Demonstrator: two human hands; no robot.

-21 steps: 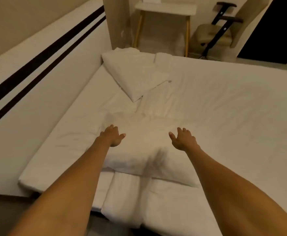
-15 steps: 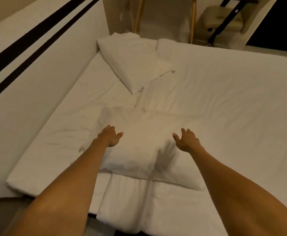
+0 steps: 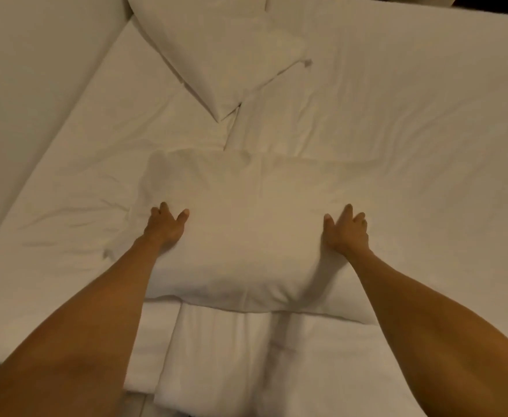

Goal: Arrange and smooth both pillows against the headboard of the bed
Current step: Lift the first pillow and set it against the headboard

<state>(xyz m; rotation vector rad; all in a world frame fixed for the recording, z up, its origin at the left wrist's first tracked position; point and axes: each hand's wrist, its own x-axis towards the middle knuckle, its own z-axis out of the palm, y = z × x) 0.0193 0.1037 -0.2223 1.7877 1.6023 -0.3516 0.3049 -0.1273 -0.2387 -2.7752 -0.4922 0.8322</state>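
A white pillow (image 3: 246,230) lies flat in the middle of the bed, near its front edge and away from the headboard (image 3: 30,73) on the left. My left hand (image 3: 165,225) rests on the pillow's left side with fingers spread. On its right side my right hand (image 3: 346,231) presses down, fingers also apart. A second white pillow (image 3: 216,52) lies askew at the top, one corner pointing toward the near pillow; its far end is cut off by the frame.
The white duvet (image 3: 397,121) covers the right part of the bed, wrinkled. A folded edge of bedding (image 3: 231,356) hangs over the mattress's front edge between my arms. The bare sheet (image 3: 75,182) runs along the headboard.
My view tilted down and closer, so the room behind dropped out of frame. Both hands came down from hovering onto the near pillow's sides.
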